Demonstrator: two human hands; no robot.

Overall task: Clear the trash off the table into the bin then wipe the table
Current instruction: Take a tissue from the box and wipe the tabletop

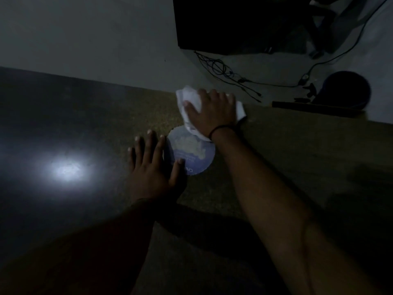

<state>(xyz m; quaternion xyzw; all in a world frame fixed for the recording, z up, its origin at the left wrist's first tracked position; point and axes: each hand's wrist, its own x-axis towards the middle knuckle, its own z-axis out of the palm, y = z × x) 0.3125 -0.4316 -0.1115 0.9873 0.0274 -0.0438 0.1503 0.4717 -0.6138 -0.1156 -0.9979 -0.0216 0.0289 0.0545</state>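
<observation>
Dim room, one bright glare spot on the table (89, 116). Round blue-and-white disc (192, 151) lies flat on the table between the hands; it carries pale print, upside down from here and too blurred to read. White cloth (190, 99), crumpled, sits near the table's far edge, its lower corner overlapping the disc's top. Right hand (209, 110) lies palm-down on the cloth, fingers spread and pressing, not pinching; thin dark band at the wrist. Left hand (152, 165) flat on the table, fingers splayed, thumb tip resting on the disc's left part. Tabletop speckled, brownish, glossy. Beyond it, pale floor with tangled cables (229, 75), a dark box (234, 22) and a dark round bin (346, 89).
</observation>
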